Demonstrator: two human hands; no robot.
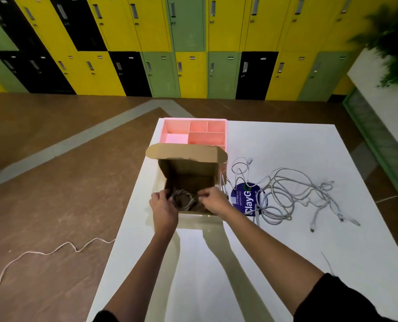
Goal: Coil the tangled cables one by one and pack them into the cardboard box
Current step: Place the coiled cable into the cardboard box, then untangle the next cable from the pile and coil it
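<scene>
Both hands are reaching into the box point(188, 169), which is sitting open by the left edge of the desk point(286, 263) with its lid standing up at the far side. Inside it, a grey coil point(181, 196) is lying on the bottom, toward the near wall. The left hand point(163, 205) is curling its fingers over the coil's left side and gripping it, while the right hand point(213, 201) is pinching the coil's right side between thumb and bent fingers (the fingertips themselves are too small to make out clearly). Both forearms are stretching across the desk from the near edge, with dark sleeves showing at the bottom of the view. Just behind the box, at the far left corner of the desk, a pink tray point(195, 133) with several compartments is sitting. To the right of the box, a round blue sticker point(245, 198) with white lettering is lying on the desk, and the loose cables point(286, 196) are sprawling in a grey tangle over its right part and on toward the middle of the desk, a few plugs trailing toward the right edge. Another cable point(54, 249) is snaking across the brown floor point(42, 147) left of the desk. Yellow, green and black lockers point(146, 43) are lining the far wall, and a plant point(395, 43) is showing at the upper right.
</scene>
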